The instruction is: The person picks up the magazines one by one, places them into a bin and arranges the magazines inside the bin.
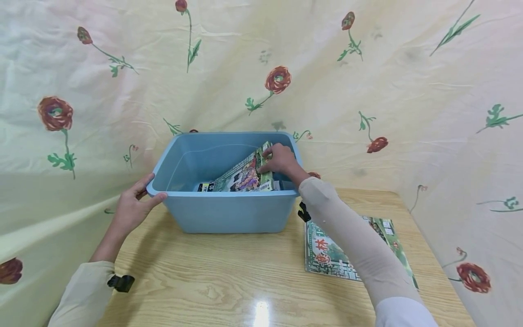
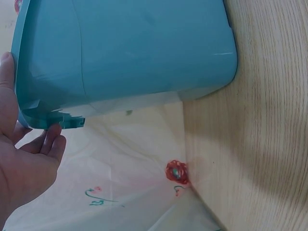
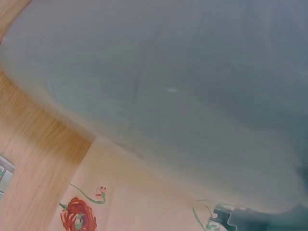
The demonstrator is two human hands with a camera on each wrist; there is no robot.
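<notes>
Reaching into a blue plastic bin (image 1: 229, 213) on a wooden table (image 1: 229, 277), a person's right hand (image 1: 279, 159) pinches the upper edge of a green-covered magazine (image 1: 245, 175), fingers curled over its top and the thumb seemingly against its near face, though the head view is too small to be sure. The magazine stands tilted inside the bin, its top corner leaning toward the bin's right wall just under the fingers, its lower edge down among other printed items (image 1: 206, 186) lying on the bottom. The left hand (image 1: 132, 206) steadies the bin at its left rim: the thumb lies along the top of the lip, and the left wrist view shows the fingers (image 2: 50, 142) together beneath the rim (image 2: 33, 113), touching its underside. A second magazine (image 1: 327, 254) lies flat on the table to the right of the bin, partly covered by the right forearm. A cream cloth with red flowers (image 1: 278, 79) hangs behind and beside the table. The right wrist view shows only the bin's blurred outer wall (image 3: 192, 96).
</notes>
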